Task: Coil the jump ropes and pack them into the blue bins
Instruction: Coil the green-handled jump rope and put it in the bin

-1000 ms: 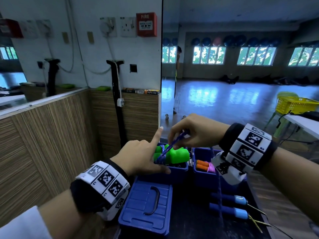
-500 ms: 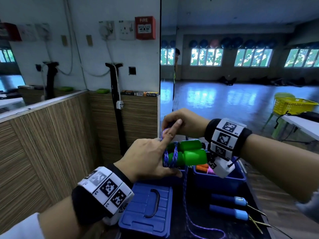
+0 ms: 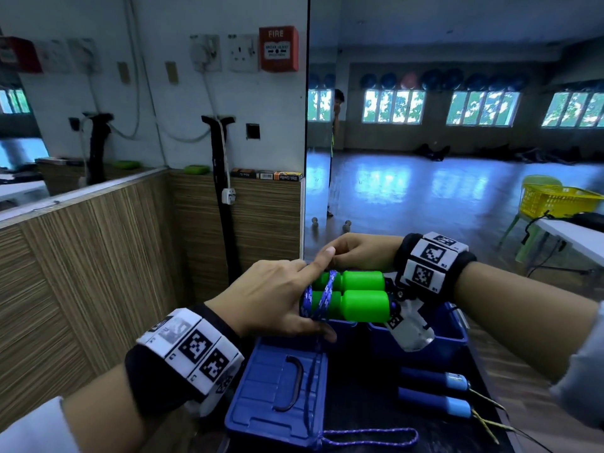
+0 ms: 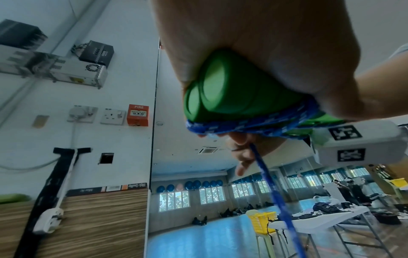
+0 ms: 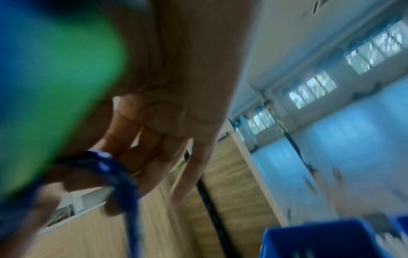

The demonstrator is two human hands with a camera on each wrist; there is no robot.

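Two green jump-rope handles [image 3: 356, 299] lie side by side, held up above the blue bins. My left hand [image 3: 284, 299] grips their left end, index finger stretched over the top. A blue-purple rope [image 3: 322, 295] is wound round them in a few turns; its tail hangs down over the lid to a loop [image 3: 369, 434]. My right hand [image 3: 353, 253] sits behind the handles and pinches the rope. The left wrist view shows the handle ends [image 4: 220, 90], the rope turns [image 4: 243, 127] and right fingers [image 4: 240, 153] on the strand. The right wrist view is blurred: green handle [image 5: 55, 87], rope [image 5: 117, 174].
Two open blue bins [image 3: 454, 335] stand below the hands, with a blue lid [image 3: 277, 397] in front. A second jump rope with blue handles [image 3: 434, 392] lies at the right. A wood-panelled wall runs along the left. A yellow basket [image 3: 552, 199] stands far right.
Both hands have lifted the green handles higher. My right hand has swung from in front to behind them, carrying the rope round, and the loose tail now trails over the lid.
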